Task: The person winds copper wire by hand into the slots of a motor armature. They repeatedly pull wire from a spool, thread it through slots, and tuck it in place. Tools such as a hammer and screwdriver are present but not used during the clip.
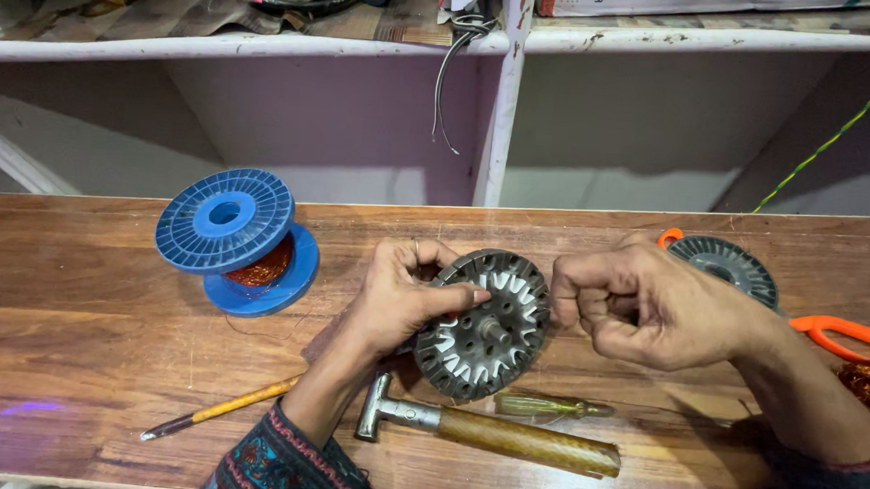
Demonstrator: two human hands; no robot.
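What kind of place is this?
Probably a small motor repair workshop: the left hand holds a slotted metal motor core, with a blue spool of copper wire and a hammer on the wooden bench.

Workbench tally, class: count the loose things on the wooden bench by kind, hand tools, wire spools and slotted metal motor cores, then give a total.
Hand tools: 3, a wooden-handled steel hammer, a clear-handled screwdriver, a yellow-handled pointed tool.
Wire spools: 1, a blue plastic spool of copper wire.
Motor cores: 2, a grey slotted one in the left hand, another behind the right hand.
Total: 6
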